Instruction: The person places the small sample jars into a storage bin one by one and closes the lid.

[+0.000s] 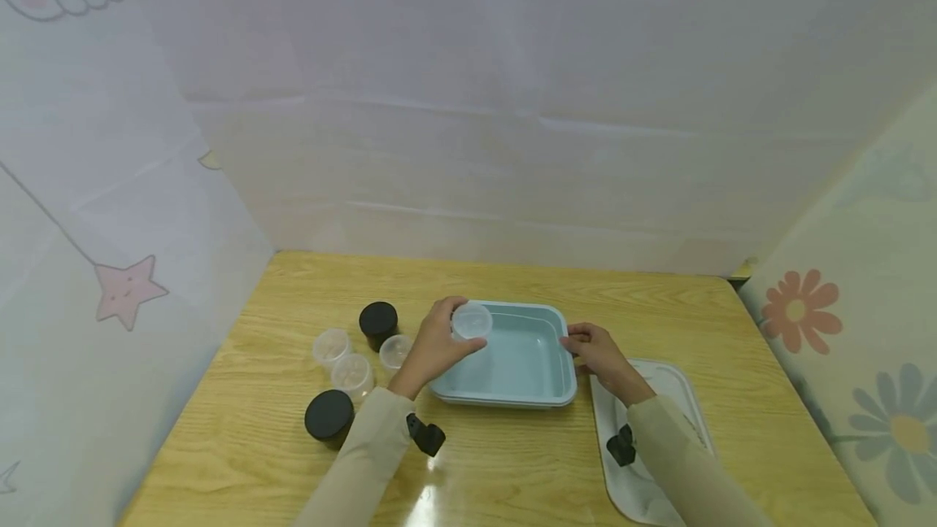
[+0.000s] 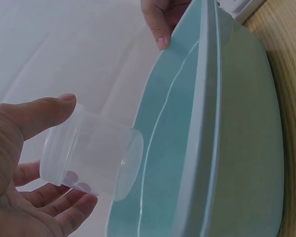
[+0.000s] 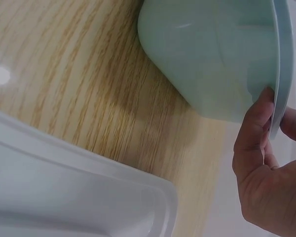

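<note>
A light blue plastic basin point(image 1: 512, 356) stands on the table, its rim looking doubled, as if two are nested. My left hand point(image 1: 441, 340) holds a clear plastic jar point(image 1: 472, 322) over the basin's left end. The left wrist view shows thumb and fingers around the jar's ridged end point(image 2: 53, 153), with small purplish round shapes point(image 2: 78, 182) low in that end. On the far side of the basin, my right hand point(image 1: 596, 354) pinches the rim point(image 3: 281, 69) between thumb and fingers. In the right wrist view part of the basin wall point(image 3: 212, 59) shows.
Left of the basin are clear jars point(image 1: 333, 346) with pale contents, plus a black-lidded jar point(image 1: 378, 322) behind and another black-lidded jar point(image 1: 329, 415) in front. A white tray point(image 1: 615, 470) lies under my right forearm. A patterned cloth wall point(image 1: 468, 185) closes off the table's back.
</note>
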Tool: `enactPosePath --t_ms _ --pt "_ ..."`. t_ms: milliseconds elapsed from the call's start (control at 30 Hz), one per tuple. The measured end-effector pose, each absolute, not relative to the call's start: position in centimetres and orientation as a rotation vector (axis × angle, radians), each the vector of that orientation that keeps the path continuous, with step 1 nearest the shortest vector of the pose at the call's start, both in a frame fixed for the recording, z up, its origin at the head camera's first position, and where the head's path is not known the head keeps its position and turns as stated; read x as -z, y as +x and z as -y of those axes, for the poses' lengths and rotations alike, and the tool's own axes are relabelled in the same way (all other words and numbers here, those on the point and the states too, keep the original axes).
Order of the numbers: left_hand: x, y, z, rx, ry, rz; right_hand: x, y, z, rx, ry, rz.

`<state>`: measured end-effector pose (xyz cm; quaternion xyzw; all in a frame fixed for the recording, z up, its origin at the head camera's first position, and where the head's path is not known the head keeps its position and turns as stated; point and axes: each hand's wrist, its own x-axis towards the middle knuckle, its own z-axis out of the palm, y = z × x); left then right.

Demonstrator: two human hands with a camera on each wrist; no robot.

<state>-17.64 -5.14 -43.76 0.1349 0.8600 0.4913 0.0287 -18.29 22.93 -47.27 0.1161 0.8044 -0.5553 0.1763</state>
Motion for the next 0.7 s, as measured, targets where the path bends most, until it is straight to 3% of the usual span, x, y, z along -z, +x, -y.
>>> enactPosePath --t_ms 700 --pt "46.6 -21.1 -1.8 -1.35 0.439 -2.574 47.2 -18.3 -22.8 1.576 0.359 -2.278"
